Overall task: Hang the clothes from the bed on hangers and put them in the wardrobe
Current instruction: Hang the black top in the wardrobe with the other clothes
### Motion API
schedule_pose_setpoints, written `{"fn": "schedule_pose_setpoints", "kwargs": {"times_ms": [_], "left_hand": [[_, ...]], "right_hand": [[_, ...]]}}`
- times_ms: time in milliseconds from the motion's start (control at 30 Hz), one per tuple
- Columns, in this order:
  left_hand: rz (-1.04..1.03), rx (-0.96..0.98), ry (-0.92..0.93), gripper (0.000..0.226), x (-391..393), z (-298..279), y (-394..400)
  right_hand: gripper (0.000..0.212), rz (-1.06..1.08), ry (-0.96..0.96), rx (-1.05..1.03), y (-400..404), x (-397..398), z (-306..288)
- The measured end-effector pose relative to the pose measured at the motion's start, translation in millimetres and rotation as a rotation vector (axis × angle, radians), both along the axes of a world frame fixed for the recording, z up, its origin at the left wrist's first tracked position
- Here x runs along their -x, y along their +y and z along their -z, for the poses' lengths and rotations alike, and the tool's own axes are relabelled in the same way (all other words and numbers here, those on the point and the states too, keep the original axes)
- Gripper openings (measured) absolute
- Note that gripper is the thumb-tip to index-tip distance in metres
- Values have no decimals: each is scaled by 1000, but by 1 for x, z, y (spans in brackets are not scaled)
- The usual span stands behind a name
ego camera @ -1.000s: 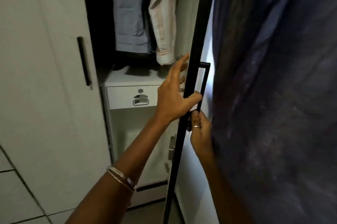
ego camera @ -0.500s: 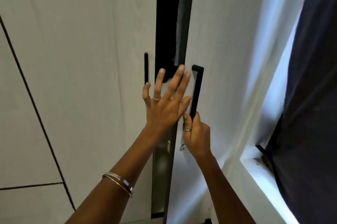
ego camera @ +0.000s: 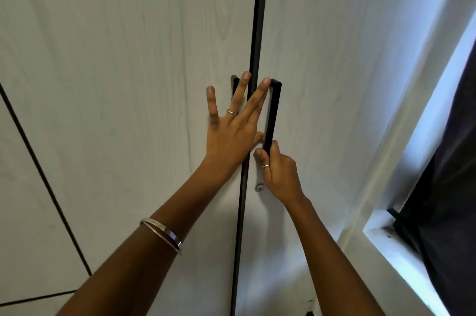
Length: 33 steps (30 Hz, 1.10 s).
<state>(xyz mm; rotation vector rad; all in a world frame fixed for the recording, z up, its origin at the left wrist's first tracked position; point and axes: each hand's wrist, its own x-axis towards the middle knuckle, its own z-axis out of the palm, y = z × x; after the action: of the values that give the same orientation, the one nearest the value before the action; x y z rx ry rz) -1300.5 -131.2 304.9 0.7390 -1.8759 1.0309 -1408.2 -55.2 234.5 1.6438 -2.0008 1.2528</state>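
The wardrobe fills the view with both pale wood-grain doors closed: the left door and the right door meet at a thin dark seam. My left hand lies flat with straight, spread fingers across the seam, covering most of the left door's black handle. My right hand grips the lower end of the right door's black bar handle. No clothes or hangers show; the wardrobe's inside is hidden.
A small metal keyhole fitting sits on the right door beside my right hand. A white window frame with a dark curtain stands close on the right. A further white panel lies at the left.
The right door has swung fully closed; the dark gap and the hanging clothes are gone from view. My left hand went from the door's edge to flat on the doors.
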Motion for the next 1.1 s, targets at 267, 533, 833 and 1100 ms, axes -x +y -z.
{"fn": "schedule_pose_setpoints", "kwargs": {"times_ms": [267, 533, 833, 1100], "left_hand": [[-130, -65, -13, 85, 23, -2, -25], [-65, -93, -28, 87, 31, -3, -46], [296, -580, -222, 61, 23, -3, -19], [279, -1090, 237, 32, -80, 132, 55]], "right_hand": [[30, -56, -1, -55, -31, 13, 1], [30, -120, -129, -129, -45, 20, -7], [51, 21, -212, -209, -47, 26, -30], [76, 75, -279, -272, 16, -48, 74]]}}
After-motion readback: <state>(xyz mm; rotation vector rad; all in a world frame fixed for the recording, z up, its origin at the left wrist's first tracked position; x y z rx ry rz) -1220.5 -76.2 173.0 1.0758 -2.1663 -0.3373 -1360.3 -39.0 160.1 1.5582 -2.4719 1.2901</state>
